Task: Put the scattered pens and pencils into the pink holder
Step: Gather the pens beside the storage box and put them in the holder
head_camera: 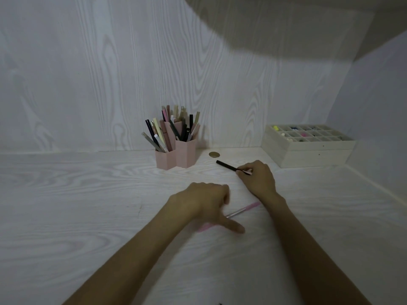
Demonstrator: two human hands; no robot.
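Observation:
The pink holder [176, 156], made of hexagonal tubes, stands against the back wall and is crowded with several pens and pencils. My right hand [257, 177] is to its right, fingers pinched on one end of a black pen [228, 166] that points toward the holder. My left hand [207, 203] hovers low over the desk with fingers spread, above a pink pen [244, 209] lying flat. A second pink item [206, 227] shows partly under that hand; whether the hand touches either cannot be told.
A small round gold disc [214, 154] lies on the desk right of the holder. A white compartment box [308, 145] with small items sits in the back right corner. Wood-grain walls close the desk at the back and right.

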